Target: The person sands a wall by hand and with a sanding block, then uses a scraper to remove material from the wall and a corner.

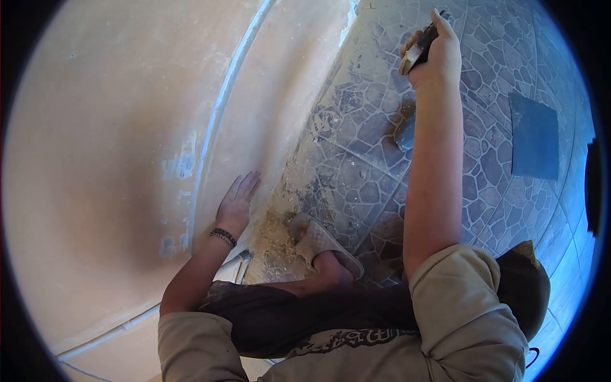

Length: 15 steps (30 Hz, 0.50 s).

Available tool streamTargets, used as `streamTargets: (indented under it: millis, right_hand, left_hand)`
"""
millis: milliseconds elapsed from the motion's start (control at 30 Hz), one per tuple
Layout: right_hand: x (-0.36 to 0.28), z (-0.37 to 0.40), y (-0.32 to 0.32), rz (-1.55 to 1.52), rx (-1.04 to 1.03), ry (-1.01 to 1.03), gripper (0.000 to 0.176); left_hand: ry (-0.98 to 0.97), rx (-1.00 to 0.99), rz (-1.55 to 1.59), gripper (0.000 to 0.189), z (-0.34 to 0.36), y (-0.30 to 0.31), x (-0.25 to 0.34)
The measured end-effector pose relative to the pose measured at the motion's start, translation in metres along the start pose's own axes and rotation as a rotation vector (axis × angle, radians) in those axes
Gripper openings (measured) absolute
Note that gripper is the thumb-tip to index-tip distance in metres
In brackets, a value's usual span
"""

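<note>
My left hand (pixel 237 202) lies flat with its fingers stretched out against the lower part of a beige wall panel (pixel 273 95). A dark beaded bracelet (pixel 223 237) is on that wrist. My right arm reaches far forward over the floor. In my right hand (pixel 440 57) is a dark hand tool with a pale edge (pixel 415 57); its exact kind cannot be made out. Below it, a grey flat piece (pixel 405 132) is partly hidden by my right forearm.
Pale dust and crumbs (pixel 286 235) lie along the wall's foot on the stone-patterned floor (pixel 363 127). A dark grey rectangular sheet (pixel 534 137) is on the floor at right. A whitish-blue seam (pixel 219 108) runs up the wall. My foot in a light slipper (pixel 324 245) is near the wall.
</note>
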State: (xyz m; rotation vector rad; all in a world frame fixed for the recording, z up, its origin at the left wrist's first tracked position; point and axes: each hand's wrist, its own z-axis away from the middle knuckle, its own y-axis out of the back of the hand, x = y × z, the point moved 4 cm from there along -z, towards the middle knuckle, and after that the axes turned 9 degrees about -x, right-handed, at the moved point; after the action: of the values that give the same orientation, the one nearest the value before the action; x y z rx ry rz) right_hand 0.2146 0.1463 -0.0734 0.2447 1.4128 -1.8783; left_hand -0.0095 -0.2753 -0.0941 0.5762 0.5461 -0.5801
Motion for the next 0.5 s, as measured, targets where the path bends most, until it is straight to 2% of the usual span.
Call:
streamTargets:
  millis: [200, 367, 467, 500]
  right_hand:
    - [0.032, -0.002, 0.000, 0.025, -0.061, -0.054, 0.029]
    - [0.045, 0.001, 0.005, 0.069, -0.037, -0.105, 0.031]
    - [0.039, 0.005, 0.002, 0.052, -0.065, -0.101, 0.028]
    - [0.033, 0.002, 0.008, 0.042, -0.115, -0.144, 0.026]
  left_hand:
    - [0.120, 0.075, 0.042, 0.065, -0.038, 0.051, -0.026]
    - [0.290, 0.336, 0.214, 0.063, -0.058, 0.110, -0.069]
    - [0.310, 0.223, -0.001, 0.063, -0.062, 0.105, -0.050]
    - [0.162, 0.106, -0.115, 0.063, -0.056, 0.088, -0.037]
